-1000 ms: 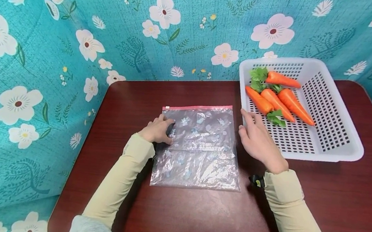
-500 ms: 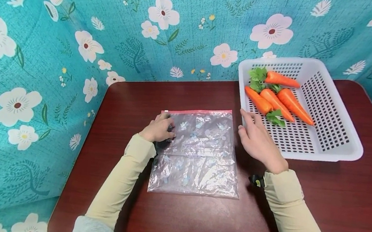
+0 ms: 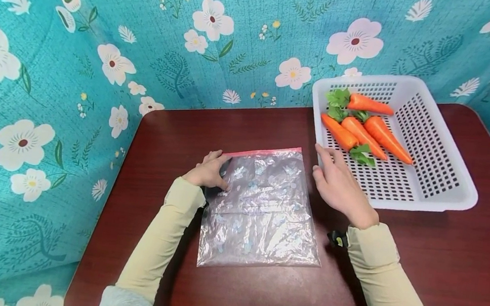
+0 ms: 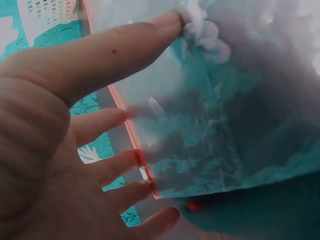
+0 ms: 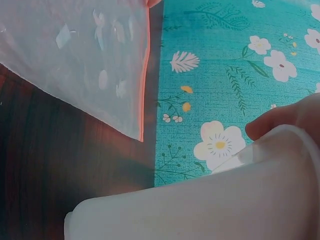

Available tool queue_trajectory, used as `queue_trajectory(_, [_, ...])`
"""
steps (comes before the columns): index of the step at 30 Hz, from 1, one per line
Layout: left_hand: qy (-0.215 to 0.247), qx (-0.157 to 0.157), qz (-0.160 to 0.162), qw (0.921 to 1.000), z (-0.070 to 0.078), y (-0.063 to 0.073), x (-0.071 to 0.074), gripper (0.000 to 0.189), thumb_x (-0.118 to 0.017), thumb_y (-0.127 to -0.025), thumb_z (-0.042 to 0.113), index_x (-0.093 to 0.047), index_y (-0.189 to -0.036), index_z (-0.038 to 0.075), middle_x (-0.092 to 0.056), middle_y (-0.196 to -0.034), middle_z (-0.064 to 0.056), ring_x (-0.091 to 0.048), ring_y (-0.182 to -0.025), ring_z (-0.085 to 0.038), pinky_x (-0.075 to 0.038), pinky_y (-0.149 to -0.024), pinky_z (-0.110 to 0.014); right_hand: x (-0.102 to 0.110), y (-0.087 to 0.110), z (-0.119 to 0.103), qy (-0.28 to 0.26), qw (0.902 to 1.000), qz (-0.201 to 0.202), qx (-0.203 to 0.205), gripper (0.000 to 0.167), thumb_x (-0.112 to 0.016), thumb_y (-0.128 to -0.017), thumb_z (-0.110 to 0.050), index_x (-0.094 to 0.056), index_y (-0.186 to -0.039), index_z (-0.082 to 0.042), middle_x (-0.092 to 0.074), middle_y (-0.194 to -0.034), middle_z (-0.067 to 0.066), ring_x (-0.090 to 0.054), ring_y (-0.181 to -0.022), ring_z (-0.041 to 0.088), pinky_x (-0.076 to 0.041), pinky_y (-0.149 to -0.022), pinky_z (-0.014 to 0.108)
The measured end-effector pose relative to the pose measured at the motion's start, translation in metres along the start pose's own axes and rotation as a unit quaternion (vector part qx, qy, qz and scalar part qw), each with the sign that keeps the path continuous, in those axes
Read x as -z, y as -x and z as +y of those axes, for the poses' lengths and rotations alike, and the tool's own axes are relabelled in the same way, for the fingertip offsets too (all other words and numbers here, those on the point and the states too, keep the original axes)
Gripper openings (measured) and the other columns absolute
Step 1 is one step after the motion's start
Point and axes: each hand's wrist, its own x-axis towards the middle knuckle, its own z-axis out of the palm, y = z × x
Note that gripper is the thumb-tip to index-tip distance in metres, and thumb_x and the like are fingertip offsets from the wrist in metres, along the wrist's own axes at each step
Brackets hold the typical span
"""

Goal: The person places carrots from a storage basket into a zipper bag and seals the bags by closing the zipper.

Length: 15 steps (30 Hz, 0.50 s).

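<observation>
L hand [image 3: 208, 170] spread on zip bag [image 3: 265, 211], far-L corner, bag lies rt; R hand [image 3: 342, 188], fingers ext'd, at basket [image 3: 468, 197]

Turquoise floral cloth backdrop [image 3: 250, 36], glossy round-cornered table [image 3: 260, 305], dark reddish brown

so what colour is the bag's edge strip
Pinkish red strip, clearest in the head view.

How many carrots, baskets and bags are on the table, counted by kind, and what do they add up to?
Carrots: 4, all in the basket
Baskets: 1
Bags: 1
Total: 6
</observation>
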Motion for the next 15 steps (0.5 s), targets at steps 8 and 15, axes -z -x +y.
queue_trajectory(8, [-0.012,-0.005,0.018,0.9998,0.0,-0.0002,-0.0021,0.095,-0.087,-0.069,0.026,-0.036,-0.148,0.015,-0.021,-0.151,-0.018,-0.021,-0.138,-0.037,-0.028,-0.106,-0.057,-0.0004,0.0003,0.0,0.002,1.0,0.002,0.006,0.053,-0.042,-0.1,-0.017,-0.029,-0.15,-0.004,-0.036,-0.141,0.027,-0.046,-0.122,0.042,-0.038,-0.101,0.058])
queue_trajectory(15, [-0.039,-0.014,0.03,0.9987,0.0011,-0.0014,0.0001,0.092,-0.088,-0.068,0.03,-0.042,-0.145,0.01,-0.027,-0.139,-0.015,-0.029,-0.124,-0.033,-0.032,-0.091,-0.047,0.0001,0.0002,-0.0001,0.005,1.0,0.001,0.006,0.053,-0.041,-0.1,-0.016,-0.029,-0.15,-0.002,-0.036,-0.141,0.028,-0.046,-0.121,0.042,-0.038,-0.101,0.058])
